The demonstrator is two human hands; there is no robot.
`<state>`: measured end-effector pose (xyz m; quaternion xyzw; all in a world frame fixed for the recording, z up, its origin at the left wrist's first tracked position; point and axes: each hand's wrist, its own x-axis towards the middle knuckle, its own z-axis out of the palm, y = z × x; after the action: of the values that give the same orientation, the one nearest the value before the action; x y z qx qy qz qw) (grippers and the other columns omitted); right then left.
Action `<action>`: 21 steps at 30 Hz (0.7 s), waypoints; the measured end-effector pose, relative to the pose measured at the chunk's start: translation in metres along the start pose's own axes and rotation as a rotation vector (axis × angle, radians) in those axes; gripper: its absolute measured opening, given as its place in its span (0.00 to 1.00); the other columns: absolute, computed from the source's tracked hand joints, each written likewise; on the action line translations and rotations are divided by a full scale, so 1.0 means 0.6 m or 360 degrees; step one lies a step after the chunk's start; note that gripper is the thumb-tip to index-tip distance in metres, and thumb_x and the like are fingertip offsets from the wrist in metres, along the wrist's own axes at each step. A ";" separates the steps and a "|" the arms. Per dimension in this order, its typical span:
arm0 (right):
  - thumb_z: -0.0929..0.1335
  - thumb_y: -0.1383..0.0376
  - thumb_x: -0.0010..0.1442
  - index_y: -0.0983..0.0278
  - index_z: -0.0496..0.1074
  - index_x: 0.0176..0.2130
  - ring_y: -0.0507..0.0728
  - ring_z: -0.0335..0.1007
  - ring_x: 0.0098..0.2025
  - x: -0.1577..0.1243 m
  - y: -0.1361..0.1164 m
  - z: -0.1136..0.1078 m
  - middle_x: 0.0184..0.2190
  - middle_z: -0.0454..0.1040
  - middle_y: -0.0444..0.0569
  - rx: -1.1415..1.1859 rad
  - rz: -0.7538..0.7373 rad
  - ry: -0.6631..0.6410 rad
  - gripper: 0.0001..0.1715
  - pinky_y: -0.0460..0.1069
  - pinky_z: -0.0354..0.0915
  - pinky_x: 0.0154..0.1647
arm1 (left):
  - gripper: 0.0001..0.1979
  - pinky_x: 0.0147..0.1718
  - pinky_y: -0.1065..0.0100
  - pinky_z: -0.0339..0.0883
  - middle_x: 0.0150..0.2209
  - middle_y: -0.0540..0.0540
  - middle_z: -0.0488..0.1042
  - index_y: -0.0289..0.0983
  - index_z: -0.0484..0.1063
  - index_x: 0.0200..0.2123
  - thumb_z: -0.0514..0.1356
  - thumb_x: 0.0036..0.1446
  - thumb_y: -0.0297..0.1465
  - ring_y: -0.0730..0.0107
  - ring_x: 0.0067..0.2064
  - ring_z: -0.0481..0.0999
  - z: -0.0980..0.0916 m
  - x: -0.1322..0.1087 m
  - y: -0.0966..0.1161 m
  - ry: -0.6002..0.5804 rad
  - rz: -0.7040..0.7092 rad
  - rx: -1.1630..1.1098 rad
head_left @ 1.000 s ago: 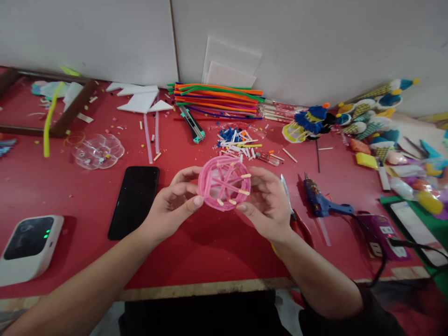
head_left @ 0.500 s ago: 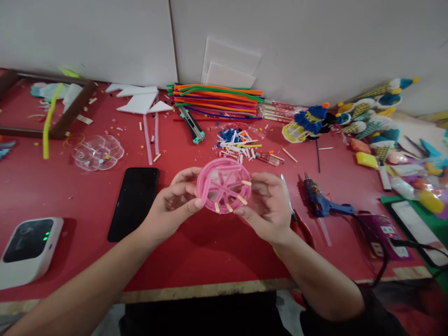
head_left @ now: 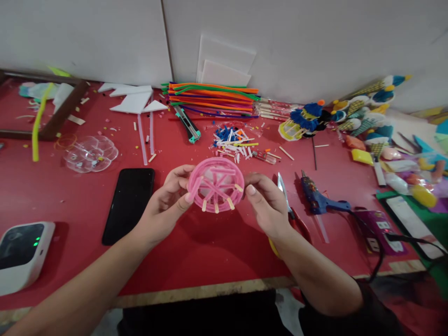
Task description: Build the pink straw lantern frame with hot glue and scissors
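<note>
A round pink fuzzy pipe-cleaner wheel [head_left: 214, 190], with crossing spokes and several short pale wooden sticks along its near and right rim, is held up above the table. My left hand [head_left: 171, 200] is closed on its left edge, thumb in front and fingers behind. At the right edge is my right hand [head_left: 264, 200], its fingers curled against the rim and its thumb beside it; the exact contact is partly hidden. Beyond the wheel lies a pile of small blue, white and orange cut pieces [head_left: 233, 137].
Around my hands on the red table [head_left: 210, 256] are a black phone [head_left: 129, 205], red-handled pliers [head_left: 296, 217], a blue glue gun [head_left: 320, 198] and a utility knife [head_left: 187, 123]. Farther back lie pipe cleaners [head_left: 213, 99], white foam sheets [head_left: 131, 99] and a clear compartment tray [head_left: 91, 154].
The wheel has turned clockwise and tipped a little, its sticks shifting along the near rim. My right thumb has moved up from the front of the rim to its right side. The view has shifted slightly.
</note>
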<state>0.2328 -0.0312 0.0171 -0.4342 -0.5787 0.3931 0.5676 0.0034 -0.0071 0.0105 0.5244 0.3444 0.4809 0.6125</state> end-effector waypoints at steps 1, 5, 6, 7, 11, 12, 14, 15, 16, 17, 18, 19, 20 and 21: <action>0.69 0.57 0.68 0.57 0.77 0.39 0.51 0.68 0.32 0.000 0.000 0.000 0.32 0.75 0.43 0.0036 0.0032 -0.0006 0.09 0.48 0.66 0.34 | 0.11 0.68 0.50 0.62 0.61 0.44 0.67 0.45 0.80 0.38 0.70 0.57 0.43 0.50 0.68 0.64 0.000 0.000 -0.001 0.0003 0.0007 0.0009; 0.72 0.56 0.65 0.58 0.79 0.37 0.51 0.66 0.29 0.002 -0.004 0.003 0.29 0.74 0.43 0.0080 0.0044 -0.0054 0.09 0.47 0.63 0.29 | 0.10 0.68 0.48 0.62 0.60 0.43 0.69 0.45 0.80 0.38 0.70 0.58 0.43 0.49 0.67 0.64 0.001 0.001 -0.002 0.0034 0.0037 0.0069; 0.73 0.56 0.64 0.58 0.79 0.36 0.50 0.65 0.27 0.003 -0.005 0.005 0.27 0.73 0.42 0.0094 0.0051 -0.0056 0.09 0.47 0.61 0.26 | 0.10 0.68 0.48 0.61 0.60 0.43 0.69 0.45 0.80 0.37 0.70 0.58 0.43 0.50 0.67 0.64 0.001 0.001 -0.002 0.0042 0.0043 0.0077; 0.74 0.56 0.62 0.58 0.79 0.35 0.49 0.64 0.26 0.004 -0.007 0.006 0.26 0.72 0.42 0.0114 0.0065 -0.0047 0.09 0.46 0.60 0.25 | 0.09 0.68 0.49 0.61 0.59 0.44 0.69 0.45 0.80 0.37 0.70 0.58 0.43 0.50 0.67 0.64 0.001 0.002 -0.001 0.0047 0.0045 0.0078; 0.76 0.51 0.58 0.59 0.77 0.31 0.48 0.61 0.24 0.008 -0.009 0.011 0.24 0.71 0.41 0.0148 0.0188 0.0028 0.16 0.45 0.59 0.21 | 0.08 0.68 0.51 0.62 0.58 0.45 0.70 0.46 0.81 0.35 0.70 0.59 0.42 0.52 0.67 0.66 0.002 0.003 0.002 0.0070 0.0024 0.0029; 0.76 0.49 0.57 0.59 0.77 0.31 0.49 0.60 0.23 0.009 -0.009 0.011 0.24 0.71 0.41 0.0144 0.0220 0.0043 0.17 0.46 0.59 0.21 | 0.08 0.68 0.51 0.61 0.58 0.45 0.70 0.45 0.81 0.35 0.69 0.59 0.42 0.51 0.67 0.65 0.002 0.003 0.002 0.0077 0.0016 0.0018; 0.76 0.47 0.56 0.60 0.77 0.30 0.49 0.61 0.24 0.010 -0.009 0.012 0.24 0.71 0.42 0.0141 0.0258 0.0050 0.20 0.46 0.60 0.22 | 0.09 0.68 0.50 0.61 0.58 0.44 0.71 0.45 0.81 0.34 0.69 0.59 0.43 0.51 0.68 0.65 0.002 0.003 0.002 0.0085 0.0008 0.0009; 0.76 0.47 0.56 0.60 0.76 0.30 0.49 0.61 0.24 0.010 -0.010 0.011 0.24 0.71 0.42 0.0137 0.0262 0.0044 0.20 0.46 0.61 0.22 | 0.10 0.68 0.49 0.61 0.58 0.44 0.71 0.44 0.81 0.34 0.69 0.59 0.43 0.50 0.67 0.66 0.002 0.003 0.002 0.0082 0.0008 0.0009; 0.76 0.46 0.56 0.60 0.76 0.30 0.49 0.62 0.24 0.011 -0.011 0.011 0.24 0.71 0.42 0.0129 0.0260 0.0035 0.21 0.46 0.61 0.22 | 0.10 0.68 0.48 0.61 0.58 0.44 0.71 0.44 0.81 0.34 0.69 0.58 0.43 0.50 0.67 0.66 0.002 0.003 0.002 0.0078 0.0011 0.0010; 0.75 0.47 0.57 0.60 0.76 0.29 0.49 0.62 0.24 0.011 -0.011 0.011 0.24 0.70 0.42 0.0117 0.0250 0.0023 0.21 0.46 0.61 0.22 | 0.10 0.68 0.47 0.61 0.58 0.43 0.72 0.44 0.81 0.33 0.70 0.58 0.43 0.49 0.67 0.66 0.001 0.003 0.002 0.0073 0.0013 0.0014; 0.75 0.47 0.58 0.60 0.76 0.30 0.49 0.62 0.24 0.012 -0.012 0.010 0.23 0.70 0.42 0.0107 0.0233 0.0008 0.20 0.46 0.61 0.23 | 0.10 0.68 0.46 0.62 0.59 0.43 0.72 0.44 0.81 0.33 0.70 0.57 0.43 0.48 0.67 0.67 0.001 0.004 0.002 0.0068 0.0012 0.0017; 0.75 0.48 0.58 0.60 0.76 0.30 0.49 0.62 0.24 0.012 -0.013 0.009 0.23 0.70 0.41 0.0103 0.0209 -0.0012 0.19 0.45 0.62 0.23 | 0.10 0.68 0.45 0.62 0.59 0.43 0.72 0.44 0.81 0.34 0.71 0.57 0.43 0.48 0.67 0.67 0.001 0.004 0.002 0.0061 0.0009 0.0018; 0.75 0.49 0.59 0.60 0.76 0.30 0.48 0.63 0.24 0.013 -0.014 0.009 0.23 0.71 0.41 0.0104 0.0181 -0.0034 0.19 0.45 0.63 0.24 | 0.10 0.68 0.45 0.61 0.59 0.43 0.72 0.44 0.82 0.34 0.71 0.56 0.43 0.48 0.67 0.67 0.000 0.004 0.002 0.0054 0.0008 0.0014; 0.75 0.50 0.60 0.60 0.76 0.30 0.48 0.64 0.24 0.013 -0.014 0.008 0.23 0.72 0.42 0.0111 0.0153 -0.0054 0.18 0.46 0.64 0.25 | 0.10 0.68 0.45 0.61 0.58 0.44 0.72 0.44 0.82 0.34 0.71 0.57 0.43 0.48 0.66 0.67 0.000 0.005 0.002 0.0047 0.0006 0.0009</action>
<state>0.2274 -0.0262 0.0275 -0.4347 -0.5528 0.4471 0.5528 0.0039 -0.0044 0.0117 0.5197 0.3538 0.4888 0.6048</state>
